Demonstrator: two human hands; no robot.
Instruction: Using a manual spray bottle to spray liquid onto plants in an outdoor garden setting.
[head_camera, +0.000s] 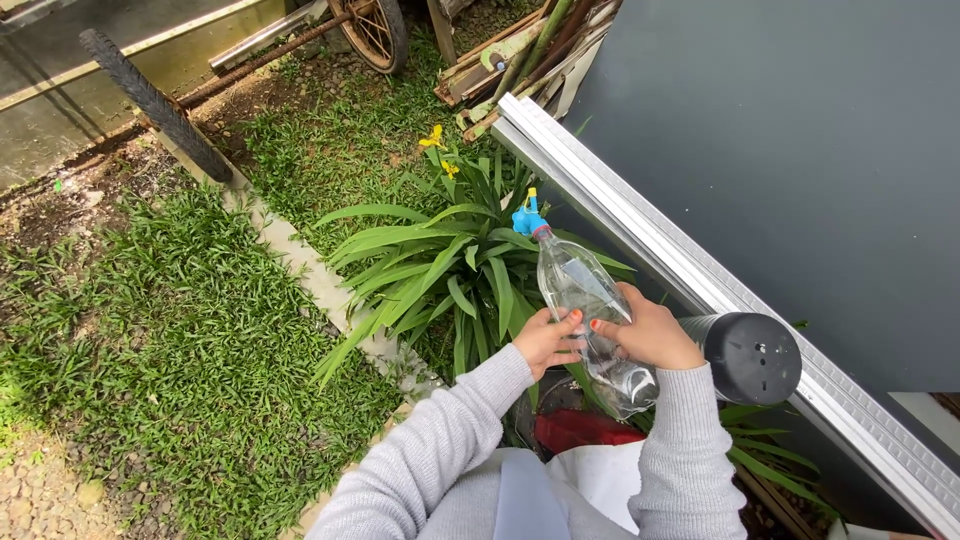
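Outdoor strip between lawn (190, 340) and a dark grey wall (800, 170). Pale metal rail (700, 285) runs diagonally along the wall's base. Long-leaf plant (440, 265) sits dead centre, yellow flowers (433, 137) at its far side, right under the bottle's spout. Concrete edging (300, 265) splits the plant bed from the grass. Old tyre (155, 105) leans at far left, spoked wheel (378, 30) and a pile of scrap timber (510, 55) at the top. Black pot (745, 355) lies on its side just right of the right hand, base with drain holes facing the camera, close but I can't tell if it touches the wrist. Something red (580, 428) low down behind the forearms, mostly hidden.

Bottle (585, 310): clear plastic, held tilted away from the person, blue-and-yellow nozzle (527, 218) pointing up and out over the plant, base down near the right wrist.

Left hand (547, 340): fingers wrapped on the bottle's left side at mid-body, thumb on top, clamped on it. Right hand (650, 330): closed over the bottle's right side and lower body, fingertips on the front. Both forearms in grey knit sleeves, reaching forward, wrists close together.
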